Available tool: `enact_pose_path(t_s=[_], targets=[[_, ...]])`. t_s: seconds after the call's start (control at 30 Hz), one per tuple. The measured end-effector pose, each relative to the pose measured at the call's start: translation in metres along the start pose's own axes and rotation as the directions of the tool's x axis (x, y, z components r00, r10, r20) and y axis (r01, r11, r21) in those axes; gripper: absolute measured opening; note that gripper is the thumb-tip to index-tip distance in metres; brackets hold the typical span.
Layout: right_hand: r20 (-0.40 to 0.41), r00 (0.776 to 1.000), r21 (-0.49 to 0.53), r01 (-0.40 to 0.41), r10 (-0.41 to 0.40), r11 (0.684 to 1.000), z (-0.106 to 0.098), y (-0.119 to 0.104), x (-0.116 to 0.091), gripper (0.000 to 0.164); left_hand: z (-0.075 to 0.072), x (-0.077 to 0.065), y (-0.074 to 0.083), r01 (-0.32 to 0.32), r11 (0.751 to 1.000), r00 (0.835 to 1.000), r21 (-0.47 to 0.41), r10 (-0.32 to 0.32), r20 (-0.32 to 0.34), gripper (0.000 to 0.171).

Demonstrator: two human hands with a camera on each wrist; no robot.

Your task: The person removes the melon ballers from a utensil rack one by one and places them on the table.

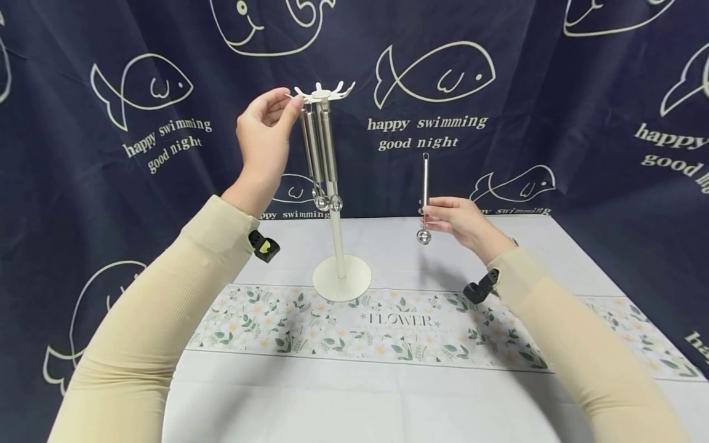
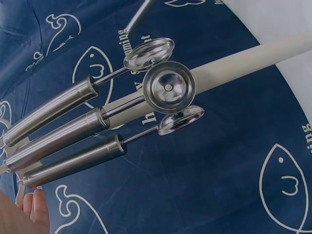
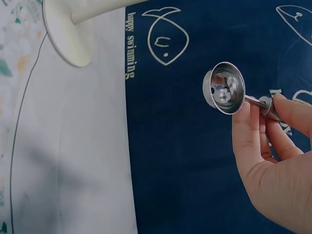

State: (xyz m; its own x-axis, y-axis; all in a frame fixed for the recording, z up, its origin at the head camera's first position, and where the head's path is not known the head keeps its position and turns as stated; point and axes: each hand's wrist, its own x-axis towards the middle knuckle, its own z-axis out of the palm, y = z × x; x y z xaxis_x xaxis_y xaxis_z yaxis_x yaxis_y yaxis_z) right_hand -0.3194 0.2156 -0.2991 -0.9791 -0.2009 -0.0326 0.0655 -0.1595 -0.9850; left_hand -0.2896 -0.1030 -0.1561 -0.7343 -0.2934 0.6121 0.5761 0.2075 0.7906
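Observation:
My left hand (image 1: 266,138) is raised at the top of a white hook rack (image 1: 339,237), thumb and fingers pinching one of its hooks. Several steel scoops (image 1: 328,147) hang from the rack, handles up and round bowls down. In the left wrist view, their bowls (image 2: 169,87) cluster beside the pole, and fingertips (image 2: 40,207) show at the hook end. Off to the right, my right hand (image 1: 460,224) holds another small steel scoop (image 1: 425,178) upright, bowl down, by the lower handle. The right wrist view looks into its shiny round bowl (image 3: 227,88).
The rack's round base (image 1: 342,289) stands on a white table covering (image 1: 288,394) with a flower-printed band (image 1: 354,332). A dark blue curtain (image 1: 343,24) with fish drawings hangs right behind the table. Each sleeve carries a small black wrist device (image 1: 264,246).

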Motion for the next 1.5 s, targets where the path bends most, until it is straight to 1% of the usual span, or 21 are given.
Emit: enact_pose_path(t_s=[0.2, 0.3, 0.47, 0.57, 0.7, 0.8, 0.87, 1.0, 1.03, 1.17, 1.23, 1.4, 1.5], targets=[[-0.022, 0.999, -0.042, -0.046, 0.045, 0.998, -0.012, 0.008, -0.002, 0.014, -0.001, 0.000, -0.003, -0.001, 1.000, 1.000, 0.004, 0.001, 0.005, 0.038], [-0.032, 0.998, -0.038, -0.064, 0.063, 0.997, -0.018, 0.014, -0.001, 0.012, -0.002, 0.001, -0.004, -0.008, 1.000, 1.000, 0.008, 0.008, -0.002, 0.038], [-0.059, 0.993, -0.047, -0.108, 0.105, 0.993, -0.031, 0.023, -0.003, 0.011, -0.001, 0.002, -0.006, -0.007, 1.000, 1.000, 0.006, 0.007, 0.015, 0.039], [-0.051, 0.992, -0.050, -0.121, 0.119, 0.991, -0.039, 0.027, -0.006, 0.012, 0.000, 0.001, -0.006, -0.006, 1.000, 1.000, -0.002, 0.006, 0.018, 0.039], [-0.016, 0.992, -0.101, -0.128, 0.127, 0.987, -0.049, 0.030, -0.010, 0.010, 0.000, 0.000, -0.006, -0.013, 1.000, 1.000, -0.018, 0.013, 0.011, 0.038], [-0.002, 0.989, -0.169, -0.147, 0.149, 0.975, -0.058, 0.032, -0.010, 0.008, 0.000, 0.000, -0.005, -0.018, 1.000, 1.000, -0.019, 0.018, 0.012, 0.038], [-0.001, 0.986, -0.196, -0.166, 0.169, 0.966, -0.064, 0.035, -0.010, 0.006, 0.000, 0.000, -0.006, -0.018, 1.000, 1.000, -0.022, 0.018, 0.015, 0.038], [-0.013, 0.976, -0.188, -0.215, 0.216, 0.959, -0.073, 0.039, -0.009, 0.017, 0.000, 0.001, -0.005, -0.015, 1.000, 1.000, -0.023, 0.016, 0.021, 0.039], [-0.012, 0.974, -0.184, -0.224, 0.225, 0.957, -0.075, 0.040, -0.009, 0.017, 0.000, 0.001, -0.004, -0.016, 1.000, 1.000, -0.022, 0.017, 0.022, 0.038], [-0.011, 0.963, -0.189, -0.267, 0.270, 0.945, -0.083, 0.040, -0.007, 0.005, 0.000, 0.000, -0.001, -0.020, 0.999, 1.000, -0.028, 0.021, 0.021, 0.038], [-0.003, 0.955, -0.185, -0.292, 0.297, 0.938, -0.087, 0.040, -0.006, 0.010, 0.000, 0.000, 0.000, -0.019, 0.999, 1.000, -0.032, 0.020, 0.021, 0.038], [0.004, 0.929, -0.133, -0.367, 0.370, 0.921, -0.093, 0.044, -0.002, 0.023, 0.000, -0.001, -0.002, -0.013, 0.999, 1.000, -0.034, 0.014, 0.023, 0.038], [-0.001, 0.917, -0.134, -0.396, 0.399, 0.909, -0.097, 0.049, 0.000, 0.025, 0.000, -0.001, -0.005, -0.008, 0.999, 1.000, -0.042, 0.008, 0.019, 0.037]])
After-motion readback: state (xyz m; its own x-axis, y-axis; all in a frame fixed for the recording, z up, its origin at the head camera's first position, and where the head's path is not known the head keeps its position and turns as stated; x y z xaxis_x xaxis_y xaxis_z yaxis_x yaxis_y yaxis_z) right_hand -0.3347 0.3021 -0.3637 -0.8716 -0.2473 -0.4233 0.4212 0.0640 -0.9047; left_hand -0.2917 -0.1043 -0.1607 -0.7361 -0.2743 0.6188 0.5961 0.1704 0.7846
